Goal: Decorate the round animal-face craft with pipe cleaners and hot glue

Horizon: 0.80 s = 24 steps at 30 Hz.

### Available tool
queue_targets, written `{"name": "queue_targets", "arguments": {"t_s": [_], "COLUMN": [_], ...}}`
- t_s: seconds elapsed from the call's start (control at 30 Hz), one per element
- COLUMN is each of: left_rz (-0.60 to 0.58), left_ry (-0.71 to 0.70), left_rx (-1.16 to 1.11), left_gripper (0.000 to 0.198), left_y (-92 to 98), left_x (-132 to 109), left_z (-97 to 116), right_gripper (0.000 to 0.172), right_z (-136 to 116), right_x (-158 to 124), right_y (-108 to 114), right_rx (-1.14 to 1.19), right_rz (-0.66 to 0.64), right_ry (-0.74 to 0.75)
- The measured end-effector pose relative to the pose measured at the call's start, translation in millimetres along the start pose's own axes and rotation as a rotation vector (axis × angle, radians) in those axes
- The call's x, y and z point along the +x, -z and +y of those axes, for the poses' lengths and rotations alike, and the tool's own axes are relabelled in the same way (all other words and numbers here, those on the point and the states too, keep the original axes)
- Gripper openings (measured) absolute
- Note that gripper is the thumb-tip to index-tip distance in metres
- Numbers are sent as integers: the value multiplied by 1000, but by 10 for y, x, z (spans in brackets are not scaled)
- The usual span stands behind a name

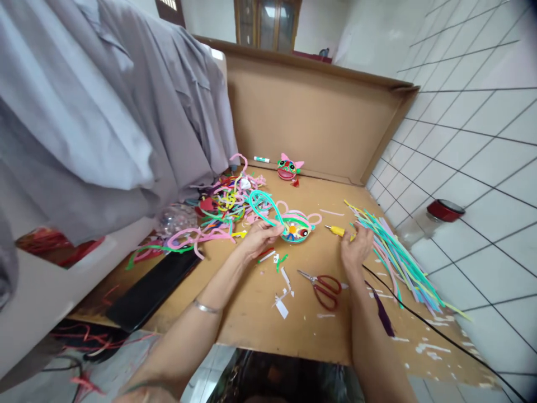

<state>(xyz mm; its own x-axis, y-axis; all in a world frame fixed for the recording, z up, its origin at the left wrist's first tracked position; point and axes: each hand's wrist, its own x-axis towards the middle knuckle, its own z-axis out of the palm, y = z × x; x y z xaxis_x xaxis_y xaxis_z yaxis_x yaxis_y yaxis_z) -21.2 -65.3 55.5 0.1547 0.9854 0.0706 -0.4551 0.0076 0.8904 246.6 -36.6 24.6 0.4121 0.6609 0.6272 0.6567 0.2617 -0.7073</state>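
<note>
My left hand (264, 237) pinches the edge of a colourful pipe-cleaner animal face (297, 229), with pink loops at its top and a dark round eye. A turquoise pipe-cleaner loop (263, 204) rises from where the fingers close. To its right, my right hand (357, 245) is closed around a yellow hot glue gun (337, 230), its metal tip pointing left toward the face but apart from it. Part of the glue gun is hidden by the fingers. Red-handled scissors (325, 290) lie on the table between my forearms, with paper scraps (282, 308) beside them.
Tangled pipe cleaners (229, 201) heap up at left, near a black case (153, 288). Straight pipe cleaners (403, 263) lie at right beside a black cord (419, 319) and red-lidded jar (443, 211). A finished-looking face (288, 168) and glue stick (262, 159) sit by the cardboard wall (302, 112).
</note>
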Motion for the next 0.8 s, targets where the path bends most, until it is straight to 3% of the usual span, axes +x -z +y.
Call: {"name": "queue_targets", "arguments": {"t_s": [0.13, 0.23, 0.33, 0.47, 0.8], "left_rz": [-42, -64, -91, -94, -93], "left_ry": [28, 39, 26, 42, 27], "left_rx": [78, 101, 102, 107, 202], "left_gripper": [40, 38, 35, 33, 38], "left_y": [20, 24, 26, 42, 71], "left_x": [0, -6, -9, -2, 5], "left_z": [-8, 11, 33, 40, 48], "right_gripper": [30, 39, 42, 41, 29], "right_z": [-576, -1029, -1338, -1451, -1338], "right_x": [-113, -151, -92, -32, -119], "right_y": [-90, -203, -307, -403, -393], "right_rx": [222, 463, 549, 573, 599], "right_rz": [-426, -832, -1005, -1058, -1016], "right_ry": [-5, -58, -129, -229, -304]}}
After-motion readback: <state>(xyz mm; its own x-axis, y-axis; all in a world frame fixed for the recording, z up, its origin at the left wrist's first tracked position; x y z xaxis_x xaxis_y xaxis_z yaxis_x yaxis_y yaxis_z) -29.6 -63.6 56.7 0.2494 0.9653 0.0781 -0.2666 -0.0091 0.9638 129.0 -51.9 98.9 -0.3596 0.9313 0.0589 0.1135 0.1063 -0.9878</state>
